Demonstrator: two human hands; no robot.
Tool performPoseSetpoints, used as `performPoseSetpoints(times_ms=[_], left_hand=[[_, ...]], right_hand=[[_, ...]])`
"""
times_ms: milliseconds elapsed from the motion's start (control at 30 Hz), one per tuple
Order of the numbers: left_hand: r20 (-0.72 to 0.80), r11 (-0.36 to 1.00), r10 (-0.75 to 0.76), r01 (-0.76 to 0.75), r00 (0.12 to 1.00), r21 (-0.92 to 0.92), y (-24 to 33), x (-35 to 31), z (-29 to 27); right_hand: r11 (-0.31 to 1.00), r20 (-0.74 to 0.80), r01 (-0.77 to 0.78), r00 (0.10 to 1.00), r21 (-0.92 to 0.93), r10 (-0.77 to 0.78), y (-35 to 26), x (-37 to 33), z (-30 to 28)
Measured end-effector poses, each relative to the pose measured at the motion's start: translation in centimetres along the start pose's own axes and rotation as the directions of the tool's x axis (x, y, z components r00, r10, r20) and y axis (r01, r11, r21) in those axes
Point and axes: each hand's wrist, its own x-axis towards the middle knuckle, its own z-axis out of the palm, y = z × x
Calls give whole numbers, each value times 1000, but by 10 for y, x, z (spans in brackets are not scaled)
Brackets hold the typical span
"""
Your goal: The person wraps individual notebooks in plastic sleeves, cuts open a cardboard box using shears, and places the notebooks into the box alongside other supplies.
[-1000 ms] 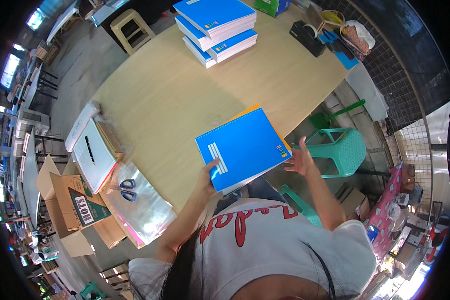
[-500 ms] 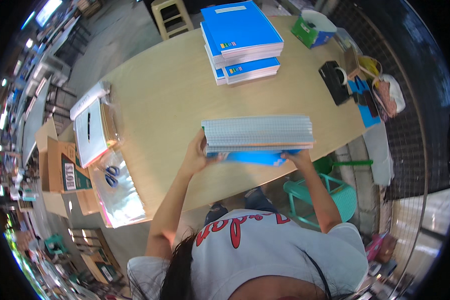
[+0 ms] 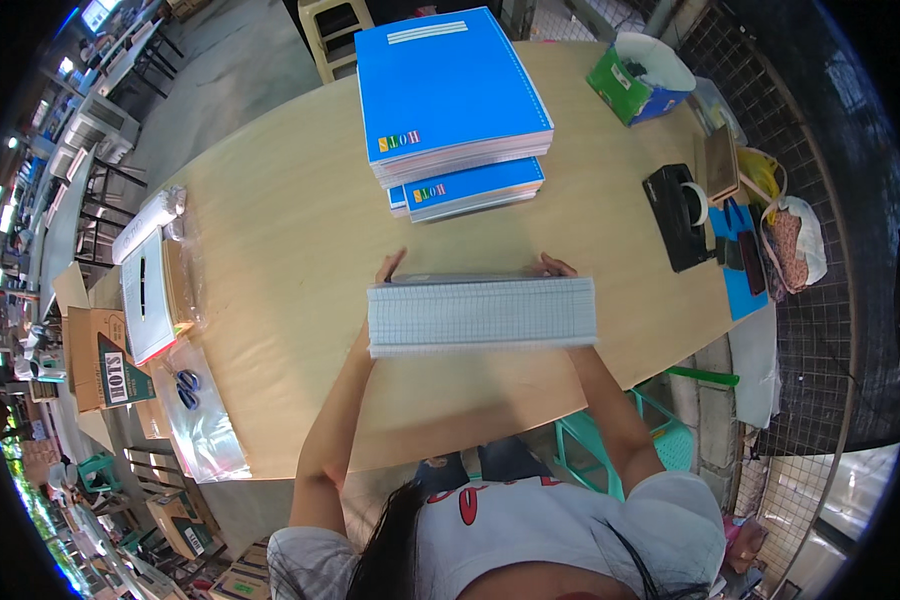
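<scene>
A thick stack of notebooks [image 3: 482, 318] is in front of me, its pale, grid-lined page edges facing up. My left hand [image 3: 390, 266] is at the stack's left end, with some fingers showing past the far edge. At the right end, my right hand [image 3: 556, 266] grips in the same way, its fingertips also showing beyond the far side. The stack covers most of both hands. Farther off on the table stands a pile of blue-covered notebooks [image 3: 450, 85], stacked in uneven layers.
On the left of the table [image 3: 280, 230] lie a pen [image 3: 143, 288], papers and scissors [image 3: 187, 389] on clear plastic. A green-blue box [image 3: 638, 80], a black tape dispenser [image 3: 673, 215] and pouches stand at right. Beside the table are an open carton [image 3: 100, 355] and a teal stool [image 3: 675, 445].
The notebooks have tipped so their page edges face up and the blue cover underneath is hidden. Both hands have shifted to the stack's far side. The view has shifted slightly.
</scene>
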Motion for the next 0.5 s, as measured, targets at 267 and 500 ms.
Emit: performPoseSetpoints(times_ms=[267, 500], left_hand=[[14, 982, -186, 186, 982, 33, 176, 34, -20], [-231, 945, -116, 179, 966, 273, 276, 238, -81]], right_hand=[[970, 64, 100, 994, -222, -88, -142, 15, 9], [868, 110, 133, 990, -479, -91, -342, 224, 96]])
